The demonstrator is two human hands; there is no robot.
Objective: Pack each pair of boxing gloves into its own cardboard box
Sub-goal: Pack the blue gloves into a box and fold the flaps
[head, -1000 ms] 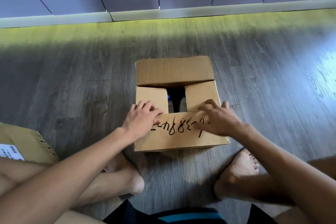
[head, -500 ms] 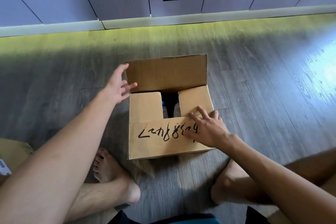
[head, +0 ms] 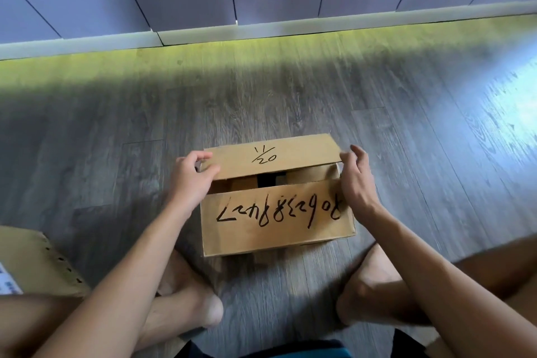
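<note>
The bare left forearm (head: 125, 270) reaches up from the lower left corner and the bare right forearm (head: 421, 256) from the lower right, and the two converge toward the middle. The left hand (head: 190, 180) holds the left end of the flap (head: 273, 160), thumb lying on top and fingers curled over the far edge. The right hand (head: 356, 180), palm facing left, pinches the right end with the thumb in front and curled fingers behind. The legs are folded, with the bare left foot (head: 189, 302) and right foot (head: 374, 293) lying under the forearms.
</note>
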